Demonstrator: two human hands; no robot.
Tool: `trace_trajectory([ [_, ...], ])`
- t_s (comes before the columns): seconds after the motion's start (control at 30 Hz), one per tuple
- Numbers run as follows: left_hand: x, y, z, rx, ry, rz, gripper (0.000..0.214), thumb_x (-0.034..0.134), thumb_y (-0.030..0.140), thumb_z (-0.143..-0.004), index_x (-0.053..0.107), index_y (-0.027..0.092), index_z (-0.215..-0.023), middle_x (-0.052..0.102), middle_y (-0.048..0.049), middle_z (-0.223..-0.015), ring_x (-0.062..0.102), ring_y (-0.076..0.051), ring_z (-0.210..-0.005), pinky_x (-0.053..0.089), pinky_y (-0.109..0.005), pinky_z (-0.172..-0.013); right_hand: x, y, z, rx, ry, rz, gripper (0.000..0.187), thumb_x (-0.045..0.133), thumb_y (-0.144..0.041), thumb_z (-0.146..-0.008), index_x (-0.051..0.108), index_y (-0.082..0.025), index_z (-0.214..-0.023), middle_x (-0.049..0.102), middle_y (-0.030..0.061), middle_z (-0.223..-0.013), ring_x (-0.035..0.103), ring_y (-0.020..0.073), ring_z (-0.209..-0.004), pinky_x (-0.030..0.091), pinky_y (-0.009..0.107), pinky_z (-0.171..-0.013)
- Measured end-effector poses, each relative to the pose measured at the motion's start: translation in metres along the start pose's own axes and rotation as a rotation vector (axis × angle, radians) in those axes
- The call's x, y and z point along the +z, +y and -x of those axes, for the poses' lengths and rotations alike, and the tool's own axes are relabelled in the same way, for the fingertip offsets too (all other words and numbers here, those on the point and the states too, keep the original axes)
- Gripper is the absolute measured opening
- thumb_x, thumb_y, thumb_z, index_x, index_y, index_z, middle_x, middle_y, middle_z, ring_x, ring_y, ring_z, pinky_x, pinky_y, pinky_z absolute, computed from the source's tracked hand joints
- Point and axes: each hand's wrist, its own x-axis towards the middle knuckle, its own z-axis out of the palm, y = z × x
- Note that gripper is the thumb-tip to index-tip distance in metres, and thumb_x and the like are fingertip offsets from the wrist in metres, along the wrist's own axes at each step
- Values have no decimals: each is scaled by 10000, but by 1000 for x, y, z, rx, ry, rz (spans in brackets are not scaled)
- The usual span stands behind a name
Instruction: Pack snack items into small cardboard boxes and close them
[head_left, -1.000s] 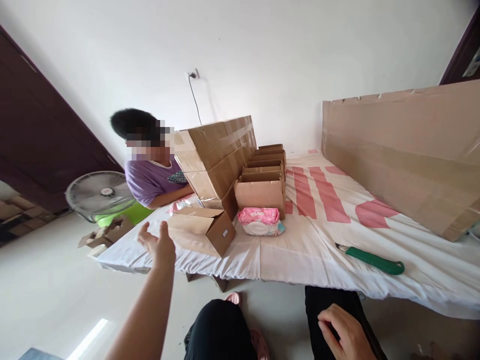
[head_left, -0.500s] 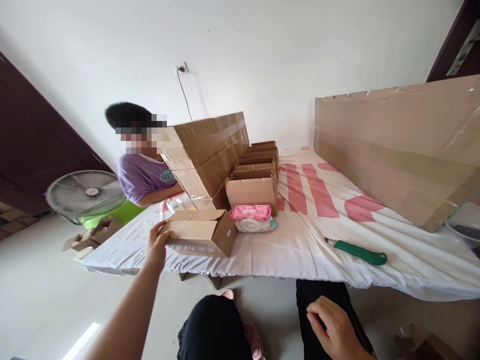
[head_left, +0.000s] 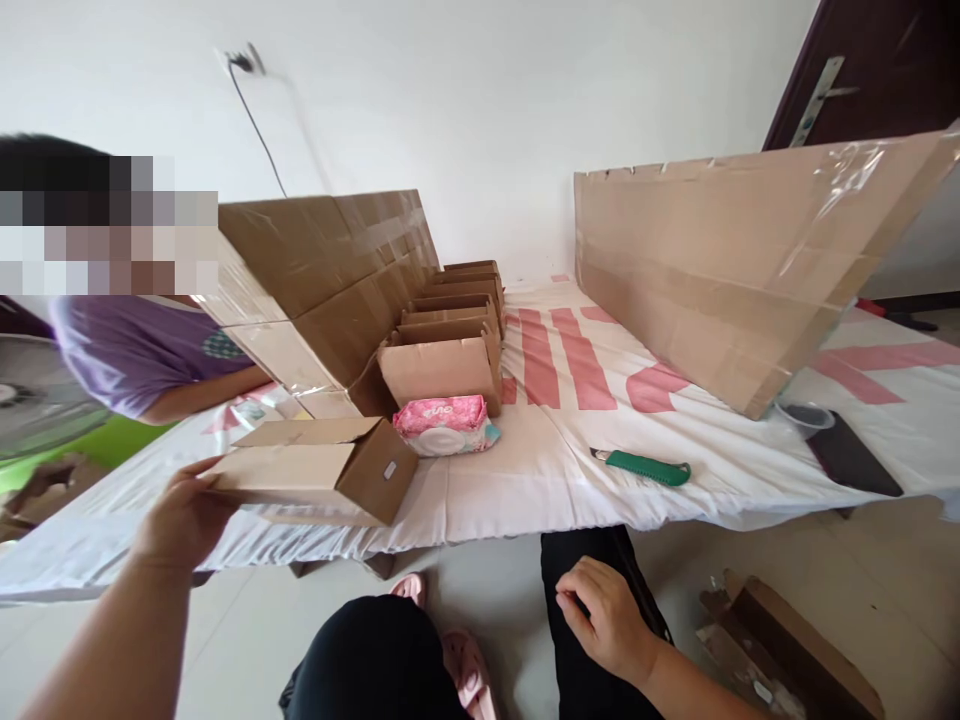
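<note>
My left hand (head_left: 184,515) grips the left end of a small brown cardboard box (head_left: 322,470) that lies on its side at the near edge of the white-and-pink covered table (head_left: 525,490). My right hand (head_left: 607,620) rests on my right thigh with its fingers curled and nothing in them. A pink pack of wipes (head_left: 444,424) lies just behind the box. A row of open small cartons (head_left: 450,335) runs back from the wipes. A green-handled cutter (head_left: 643,467) lies on the cloth to the right.
Large taped cartons (head_left: 330,280) are stacked at the left. A long flat carton (head_left: 742,260) leans at the right. A person in a purple shirt (head_left: 142,350) sits across at the left, by a fan (head_left: 30,400). A dark phone (head_left: 855,455) and cup lie at right. Cardboard scraps (head_left: 787,650) litter the floor.
My left hand reached forward from open in the air and took hold of the small box's left end. The view swung right and closer. My right hand stayed on my thigh.
</note>
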Motion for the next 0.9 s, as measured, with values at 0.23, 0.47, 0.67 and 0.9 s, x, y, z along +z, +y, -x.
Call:
trace_trajectory([
  [0.23, 0, 13, 10, -275, -207, 160, 251, 635, 311, -581, 642, 250, -824, 682, -14, -728, 618, -304, -937, 487, -595, -968, -1, -1, 0, 1, 13, -6, 130, 462, -164, -935, 526, -209, -831, 583, 11, -711, 527, 159, -662, 402, 285, -628],
  [0.47, 20, 10, 40, -316, -280, 210, 447, 659, 327, -580, 674, 224, -1014, 716, -12, -977, 604, -234, -879, 565, -345, -725, 2, -1, 0, -10, -17, 11, 127, 457, -173, -939, 520, -211, -835, 592, 14, -721, 524, 165, -674, 393, 295, -639],
  [0.67, 44, 17, 97, -242, -417, 126, 684, 698, 491, -624, 609, 233, -1251, 674, -14, -1143, 601, -209, -861, 519, -266, -639, 3, -1, -3, -10, -33, 29, 133, 453, -165, -931, 527, -207, -828, 603, 18, -724, 530, 168, -679, 396, 299, -652],
  [0.9, 81, 37, 149, 110, -486, -80, 574, 654, 597, -704, 627, 198, -1115, 674, -74, -1062, 604, -322, -1063, 483, -437, -920, 2, 0, 0, -9, -51, 52, 139, 455, -162, -935, 537, -207, -832, 604, 21, -726, 536, 168, -680, 398, 300, -644],
])
